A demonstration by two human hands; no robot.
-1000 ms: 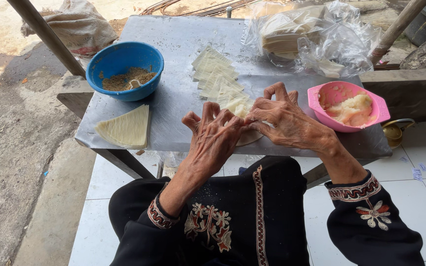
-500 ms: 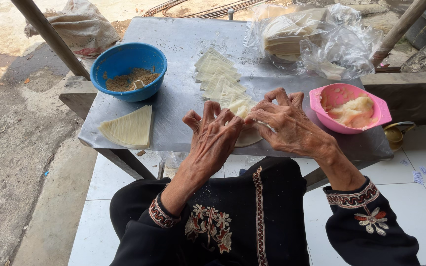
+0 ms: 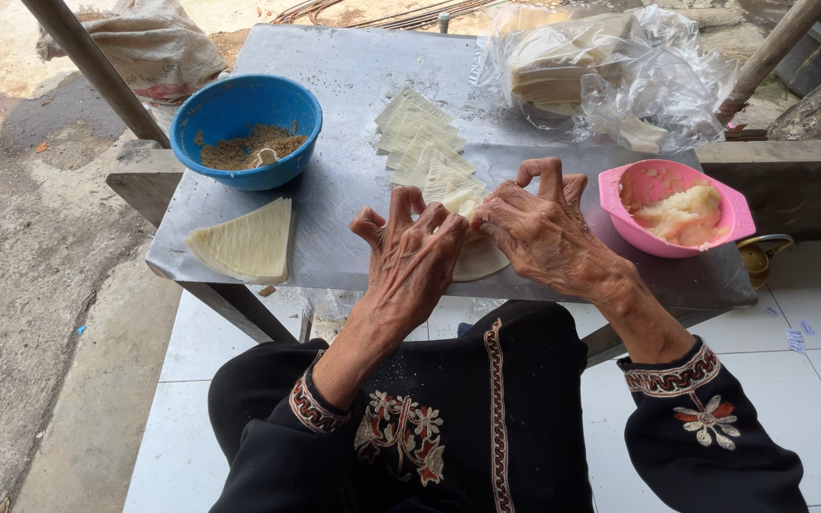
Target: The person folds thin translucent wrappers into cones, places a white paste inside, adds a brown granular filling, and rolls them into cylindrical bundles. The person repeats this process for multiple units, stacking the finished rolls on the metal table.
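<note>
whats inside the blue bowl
The blue bowl holds a brown crumbly filling with a pale spoon-like piece resting in it. The filling covers the bowl's bottom, so anything beneath it is hidden.

Both hands at the near edge of a grey metal table (image 3: 353,85): left hand (image 3: 415,252) and right hand (image 3: 544,228) side by side, fingers arched over a pale dough wrapper (image 3: 482,261). Behind them a row of overlapping wrappers (image 3: 420,142); left, a blue bowl (image 3: 211,109) of brown filling above a triangular wrapper stack (image 3: 244,242). Right, a pink bowl (image 3: 715,242) of pale mash, near a plastic bag (image 3: 639,81).
</note>
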